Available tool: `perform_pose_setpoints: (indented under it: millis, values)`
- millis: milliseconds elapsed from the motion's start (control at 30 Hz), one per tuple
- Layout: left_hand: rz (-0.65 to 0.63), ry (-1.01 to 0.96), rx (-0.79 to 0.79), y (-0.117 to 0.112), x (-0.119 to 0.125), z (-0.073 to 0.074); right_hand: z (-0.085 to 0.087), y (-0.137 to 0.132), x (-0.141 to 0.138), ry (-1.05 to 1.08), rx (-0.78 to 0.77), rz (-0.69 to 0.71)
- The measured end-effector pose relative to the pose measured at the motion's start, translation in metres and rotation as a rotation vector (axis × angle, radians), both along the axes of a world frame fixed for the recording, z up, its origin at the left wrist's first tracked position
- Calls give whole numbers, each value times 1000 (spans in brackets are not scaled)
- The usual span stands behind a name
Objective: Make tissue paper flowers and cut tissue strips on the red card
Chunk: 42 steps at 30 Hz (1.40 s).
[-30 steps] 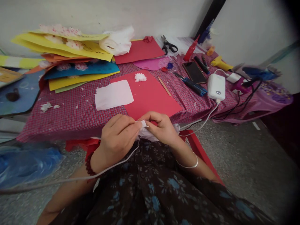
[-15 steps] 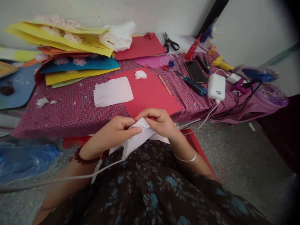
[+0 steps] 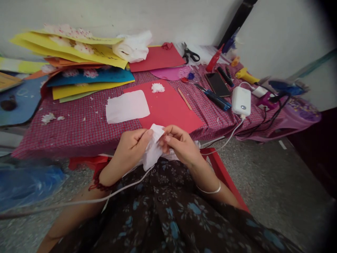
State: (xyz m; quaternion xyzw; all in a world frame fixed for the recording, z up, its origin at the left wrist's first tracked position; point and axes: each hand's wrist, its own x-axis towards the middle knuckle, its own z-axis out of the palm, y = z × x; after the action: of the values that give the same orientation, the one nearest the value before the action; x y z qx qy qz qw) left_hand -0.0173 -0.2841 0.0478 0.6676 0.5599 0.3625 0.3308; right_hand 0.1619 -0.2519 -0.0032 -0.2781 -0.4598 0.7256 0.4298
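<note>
Above my lap, in front of the table edge, my left hand (image 3: pixel 133 149) grips a white tissue (image 3: pixel 154 147) with the thumb on top. My right hand (image 3: pixel 180 142) is closed at the tissue's right edge, its thumb and fingers pinched together there. The tissue stands up in a folded peak between the hands and hangs down below them. Beyond it, a flat white tissue sheet (image 3: pixel 127 106) lies partly on a red card (image 3: pixel 168 105). A small heap of white shreds (image 3: pixel 158 88) sits on that card.
A wooden stick (image 3: pixel 185 98), a blue cutter knife (image 3: pixel 217 100), a phone (image 3: pixel 217 84) and a white power bank (image 3: pixel 241 101) lie to the right. Scissors (image 3: pixel 190 54) rest at the back. Stacked coloured cards (image 3: pixel 92 77) fill the back left. A white cable (image 3: pixel 105 196) crosses my lap.
My hands have moved slightly apart. The tissue has turned more upright, its peak now showing between them, and my right fingers have shifted to its right edge.
</note>
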Motion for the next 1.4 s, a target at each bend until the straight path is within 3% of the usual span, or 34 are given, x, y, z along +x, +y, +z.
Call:
perform_pose_setpoints:
  millis: [200, 567, 700, 800, 933, 1067, 1233, 1300, 1400]
  values:
    - [12, 180, 164, 0, 2, -5, -5, 0, -5, 0, -10, 51]
    - [-59, 168, 79, 3, 0, -12, -5, 0, -10, -2, -9, 8]
    - [42, -29, -58, 6, 3, -19, -7, 1, -11, 21, -30, 0]
    - [145, -162, -60, 11, 5, -28, -9, 2, -12, 52, -46, 14]
    - [200, -130, -15, 13, 4, -29, -12, 2, -14, 82, -68, 26]
    - [52, -128, -149, 9, 3, -21, -11, 2, -14, 86, -49, 27]
    - [-84, -574, -440, 10, 3, -20, -4, 1, -11, 57, -1, 11]
    - [-122, -691, -483, 10, 3, -22, 0, 1, -9, 18, 25, 12]
    - [-164, -663, -449, 9, 4, -21, 4, 0, -6, -22, 67, 28]
